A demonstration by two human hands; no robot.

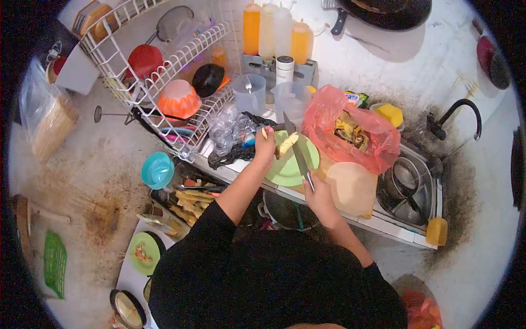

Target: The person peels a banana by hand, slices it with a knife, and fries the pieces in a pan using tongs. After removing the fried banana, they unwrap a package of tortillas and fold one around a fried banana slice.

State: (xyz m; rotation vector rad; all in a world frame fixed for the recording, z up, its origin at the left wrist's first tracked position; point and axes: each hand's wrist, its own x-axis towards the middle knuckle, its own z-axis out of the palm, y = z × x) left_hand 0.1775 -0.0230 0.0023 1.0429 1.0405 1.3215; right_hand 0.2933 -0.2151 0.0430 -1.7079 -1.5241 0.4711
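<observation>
My right hand point(320, 200) is wrapped round the handle of a long kitchen knife point(300, 157), its blade pointing away from me over a light green plate point(282, 174). On the left of the blade, a pale yellow piece of peeled banana point(286, 144) overlaps the plate. My left hand point(265, 145) is closed at the plate's left rim, with a pale banana piece point(264, 133) showing between its fingers. Beyond the plate, a red plastic bag point(378, 140) lies open, holding yellow and brown peels point(350, 131). A cutting board point(350, 189) is right of the knife.
Left of the plate are crumpled clear and black plastic bags point(227, 131) and a white dish rack point(129, 71). Two translucent pitchers point(292, 98) stand behind it. A sink point(424, 214) holding a pot is at the right, with a black faucet point(460, 107). Sauce bottles point(282, 30) line the back.
</observation>
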